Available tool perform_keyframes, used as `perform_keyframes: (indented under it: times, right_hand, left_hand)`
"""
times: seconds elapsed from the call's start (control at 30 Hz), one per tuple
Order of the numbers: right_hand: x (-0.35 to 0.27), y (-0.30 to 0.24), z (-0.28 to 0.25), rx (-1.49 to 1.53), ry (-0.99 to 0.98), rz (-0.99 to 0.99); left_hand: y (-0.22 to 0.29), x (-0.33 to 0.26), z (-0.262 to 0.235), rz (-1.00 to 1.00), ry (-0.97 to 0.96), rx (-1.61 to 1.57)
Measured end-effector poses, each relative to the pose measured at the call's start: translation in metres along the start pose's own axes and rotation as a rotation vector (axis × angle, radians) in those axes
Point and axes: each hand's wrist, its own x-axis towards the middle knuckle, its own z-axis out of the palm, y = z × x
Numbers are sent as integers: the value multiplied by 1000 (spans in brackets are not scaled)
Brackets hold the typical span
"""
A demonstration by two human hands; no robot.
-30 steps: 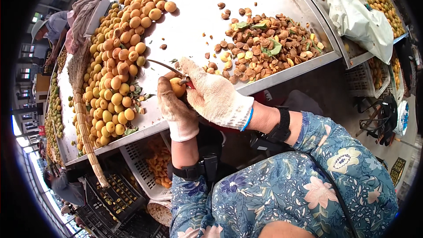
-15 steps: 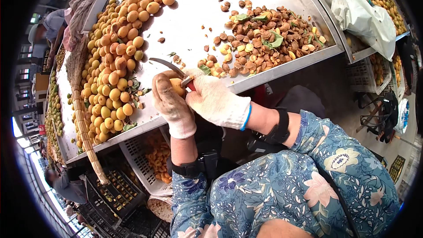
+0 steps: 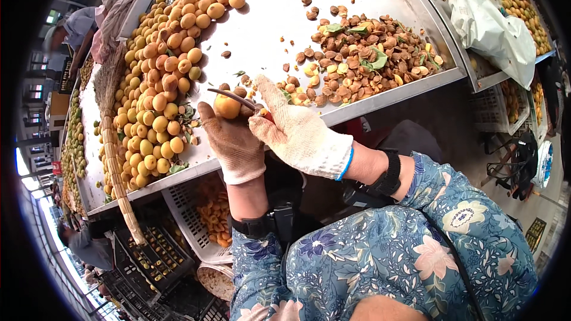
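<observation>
While left grip [image 3: 237, 150] cradles one orange fruit [image 3: 226, 107] | right grip [image 3: 302, 134] clasps one curved knife [image 3: 233, 96] | brown heap [image 3: 364, 53]: one

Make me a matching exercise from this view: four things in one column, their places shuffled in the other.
Things
1. curved knife
2. straw broom
3. brown pits
4. white crate

Places
A. below the table, holding orange pieces
B. beside the whole fruit, one end past the table edge
C. gripped in the right hand
D. heaped on the table, toward the person's right

Pairs: 1-C; 2-B; 3-D; 4-A
</observation>
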Motion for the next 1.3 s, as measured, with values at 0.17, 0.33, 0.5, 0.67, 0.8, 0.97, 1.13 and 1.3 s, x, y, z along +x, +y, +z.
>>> perform_keyframes:
  times: [0.17,0.33,0.5,0.67,0.8,0.97,1.13,1.3]
  right_hand:
    - [0,4,5,-85,40,-26]
    - [-1,5,9,-47,46,-50]
    - [-4,7,10,-45,-45,-71]
    - [-2,10,16,-150,-9,-83]
    - [4,1,1,-200,-86,-31]
    - [9,-22,-18,-248,-172,-44]
    - [-12,-11,4,-477,-53,-114]
    - [-29,-5,-15,-403,-39,-114]
  left_hand:
    - [-1,-2,2,-2,-97,-165]
    - [-2,-2,0,-23,-89,-250]
    - [-6,-12,4,-13,-111,-278]
    - [-6,-19,16,67,-53,-200]
    - [-12,-8,3,235,-64,297]
    - [11,-17,9,318,-114,566]
    - [-25,-23,-9,155,-13,152]
    - [3,-51,4,218,-211,482]
